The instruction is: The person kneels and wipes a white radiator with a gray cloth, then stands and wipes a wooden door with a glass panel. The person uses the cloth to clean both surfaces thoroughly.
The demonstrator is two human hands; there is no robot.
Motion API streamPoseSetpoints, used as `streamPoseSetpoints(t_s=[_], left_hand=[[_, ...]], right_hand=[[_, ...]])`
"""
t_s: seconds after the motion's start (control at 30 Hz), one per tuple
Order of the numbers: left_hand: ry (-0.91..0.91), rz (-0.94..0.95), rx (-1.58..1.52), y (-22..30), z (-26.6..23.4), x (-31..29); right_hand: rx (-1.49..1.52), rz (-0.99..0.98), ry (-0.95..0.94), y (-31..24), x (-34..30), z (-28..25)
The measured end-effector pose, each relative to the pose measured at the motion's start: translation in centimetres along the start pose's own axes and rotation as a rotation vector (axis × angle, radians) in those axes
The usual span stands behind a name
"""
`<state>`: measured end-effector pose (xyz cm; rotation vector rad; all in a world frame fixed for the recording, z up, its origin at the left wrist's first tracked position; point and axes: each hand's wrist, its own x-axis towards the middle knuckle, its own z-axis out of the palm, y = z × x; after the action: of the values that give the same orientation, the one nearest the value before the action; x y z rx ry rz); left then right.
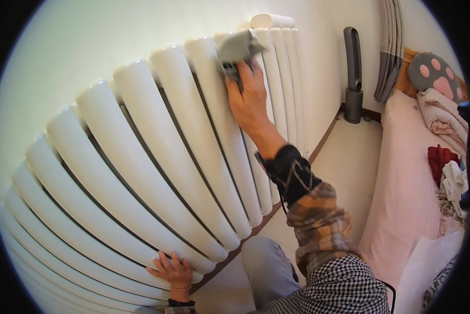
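A white radiator [140,120] with thick rounded upright tubes spreads across the wall on the left and in front of me. My right hand [249,99] reaches up to its top, fingers closed round a bunched grey cloth [239,47]. The cloth touches the upper ends of the tubes and is partly smeared by motion; the fingertips are hidden behind it. Low down, my left hand [174,275] rests on the lower part of the tubes, fingers spread and holding nothing.
A short white cylinder [272,21] tops the radiator's far end. Beyond, a dark tower fan [353,78] stands by a grey curtain [391,49]. On the right is a bed with a pink sheet [402,178], a paw-shaped cushion [436,76], folded bedding [441,118] and clothes.
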<state>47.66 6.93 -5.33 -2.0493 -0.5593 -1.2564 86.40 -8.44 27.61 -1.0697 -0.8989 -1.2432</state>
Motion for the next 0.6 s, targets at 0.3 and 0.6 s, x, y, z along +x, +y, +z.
streamPoseSetpoints(t_s=[0.3,0.6], left_hand=[[-0.011,0.006,-0.017,0.1,-0.7,0.0],[0.018,0.023,-0.032,0.3,-0.9,0.5]], right_hand=[[-0.048,0.091,-0.208,-0.4,-13.9,-3.8],[-0.014,0.319,-0.368,0.5,-25.8,-12.6]])
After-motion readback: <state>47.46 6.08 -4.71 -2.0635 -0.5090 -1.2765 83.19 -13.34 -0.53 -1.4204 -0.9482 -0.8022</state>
